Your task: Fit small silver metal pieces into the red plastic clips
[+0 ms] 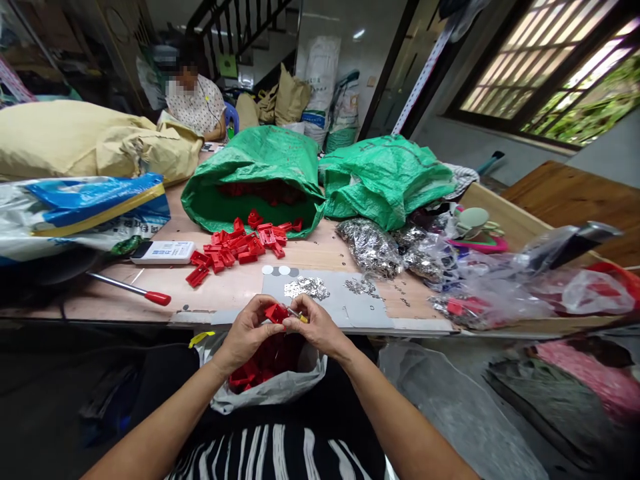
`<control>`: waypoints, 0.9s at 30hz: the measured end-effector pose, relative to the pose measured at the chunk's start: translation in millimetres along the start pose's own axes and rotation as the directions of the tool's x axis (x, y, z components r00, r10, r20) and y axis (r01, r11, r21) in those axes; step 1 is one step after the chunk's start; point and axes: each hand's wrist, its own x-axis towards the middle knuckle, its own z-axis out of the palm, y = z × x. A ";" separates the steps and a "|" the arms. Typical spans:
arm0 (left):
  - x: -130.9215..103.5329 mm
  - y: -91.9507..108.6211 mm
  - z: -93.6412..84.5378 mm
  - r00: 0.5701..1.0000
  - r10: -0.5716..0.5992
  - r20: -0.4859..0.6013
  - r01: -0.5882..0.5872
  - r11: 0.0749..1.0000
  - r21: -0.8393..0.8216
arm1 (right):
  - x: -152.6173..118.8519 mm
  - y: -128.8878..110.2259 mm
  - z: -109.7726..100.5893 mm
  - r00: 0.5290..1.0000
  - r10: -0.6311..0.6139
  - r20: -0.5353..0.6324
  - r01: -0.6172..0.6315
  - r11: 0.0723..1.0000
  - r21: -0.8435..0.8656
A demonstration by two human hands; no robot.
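Note:
My left hand (251,331) grips a small red plastic part (277,313) between thumb and fingers. Against that part, my right hand (319,325) holds a thin tool with a yellow handle (303,318). Both hands are close together at the table's front edge, above an open white bag (270,393) on the lap that holds more red parts (250,375). Small silver metal pieces (307,288) lie on a grey mat (337,303) just beyond the hands. Loose red parts (240,247) are heaped at the mouth of a green sack (260,157).
A second green sack (387,177) and clear bags of metal pieces (370,247) stand behind the mat. At left are a white box (164,252) and a red-tipped lever (157,298). A wooden tray (525,223) is at right; a person (197,100) sits across the table.

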 end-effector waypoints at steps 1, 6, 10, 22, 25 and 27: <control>2.8 -0.9 -3.4 1.000 0.008 0.008 -0.008 0.999 0.053 | -0.3 -0.3 -3.0 0.999 -0.029 -0.012 0.028 0.997 -0.075; 10.9 -6.9 -19.0 0.997 0.046 0.055 -0.063 0.923 0.381 | -5.9 -0.9 -11.4 0.989 -0.148 -0.012 0.134 0.924 -0.359; 13.2 -8.8 -23.1 0.994 0.036 0.100 -0.084 0.844 0.530 | -10.5 1.1 -5.9 0.989 -0.145 0.006 0.131 0.877 -0.463; 17.3 -11.0 -25.2 0.988 0.061 0.145 -0.132 0.821 0.556 | -10.2 0.3 -0.6 0.990 -0.123 0.070 0.141 0.832 -0.536; 16.9 -12.3 -25.6 0.994 0.025 0.104 -0.075 0.855 0.514 | -10.8 1.7 0.7 0.990 -0.131 0.053 0.140 0.835 -0.532; 16.2 -12.3 -24.7 0.997 -0.031 0.076 -0.005 0.900 0.435 | -10.8 3.1 1.7 0.986 -0.151 0.066 0.163 0.832 -0.531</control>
